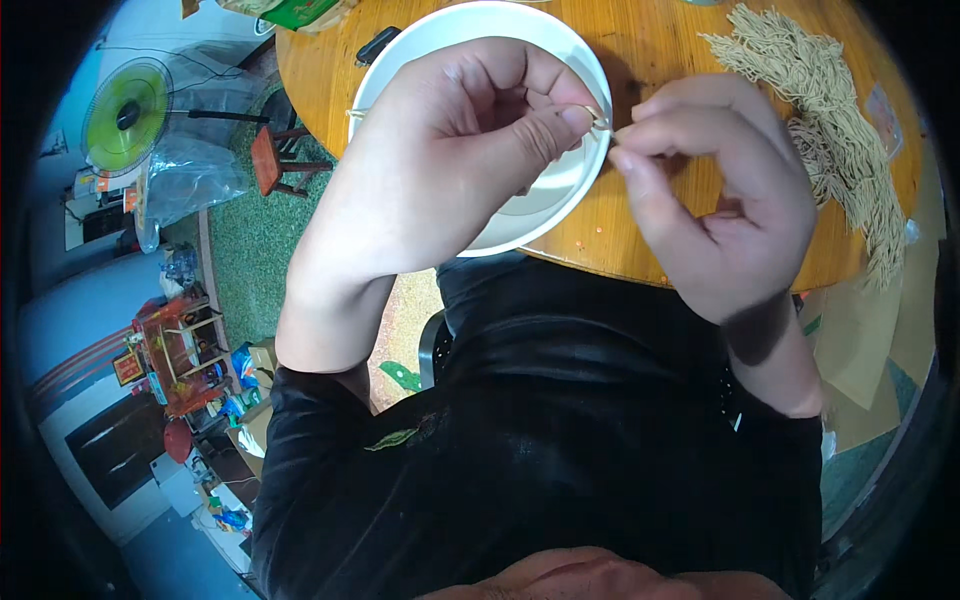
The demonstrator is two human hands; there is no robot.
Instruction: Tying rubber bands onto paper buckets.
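Left hand [450, 165] and right hand [715, 190] both pinched on a thin thread [603, 124], above white bowl [560, 190], on counter [640, 50], pile of threads [830, 110] far right

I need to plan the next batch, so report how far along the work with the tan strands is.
Done: nothing finished is visible; what shows of the white bowl looks empty. In hand: the left hand and right hand pinch one thin strand between their fingertips over the bowl's rim. Left: a large pile of tan strands lies on the round wooden table.
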